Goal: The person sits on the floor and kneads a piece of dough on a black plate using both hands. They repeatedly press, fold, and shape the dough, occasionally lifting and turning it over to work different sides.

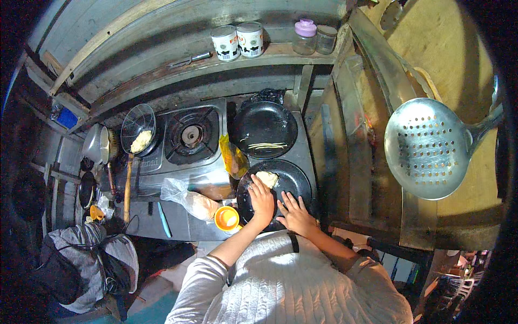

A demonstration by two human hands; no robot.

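Note:
Before me is a black round pan [297, 178], and both of my hands are over it, palms down. My left hand [261, 202] has its fingers stretched out, the tips touching or just beside a pale lump of dough [268, 179]. Flat on the pan's near right part lies my right hand [297, 216], its fingers spread. Anything under the palms is hidden. Just beyond stands a second black pan [265, 121], holding several thin dough strips [267, 146].
An orange cup [226, 218], a plastic bag of pale contents [198, 204] and a yellow packet [233, 158] stand left of the pan. Farther left are a gas stove [191, 135], a wire strainer [137, 121] and a teal-handled tool [164, 219]. A perforated skimmer [429, 150] hangs right.

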